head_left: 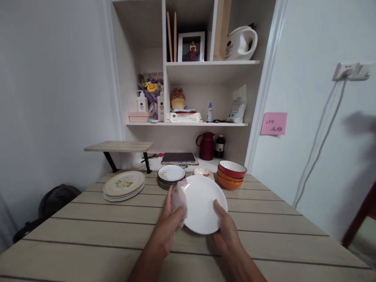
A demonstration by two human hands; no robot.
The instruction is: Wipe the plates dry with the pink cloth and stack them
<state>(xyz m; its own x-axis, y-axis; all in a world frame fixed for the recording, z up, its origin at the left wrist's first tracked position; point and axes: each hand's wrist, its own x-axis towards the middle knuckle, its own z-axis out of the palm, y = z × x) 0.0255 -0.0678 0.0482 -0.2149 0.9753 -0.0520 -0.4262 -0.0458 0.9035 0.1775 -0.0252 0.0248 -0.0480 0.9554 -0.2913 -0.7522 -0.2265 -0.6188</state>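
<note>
A round white plate (203, 205) is held up above the table, its face tilted toward me. My right hand (227, 231) grips its lower right rim, thumb on the face and fingers behind it. At the plate's left edge my left hand (169, 219) pinches a pale pink cloth (178, 199) folded over the rim. The fingers behind the cloth are partly hidden. Just behind the plate sit a stack of small dark-rimmed plates (171, 173) and a patterned dish (203, 172), partly covered by the plate.
Yellow-rimmed plates (124, 184) are stacked at the left of the slatted table (111, 227), near a small raised shelf (119, 146). Red and orange bowls (231, 174) stand stacked at the right. Behind are a dark red jug (206, 147), a laptop-like dark slab (178, 158) and white shelving (205, 124).
</note>
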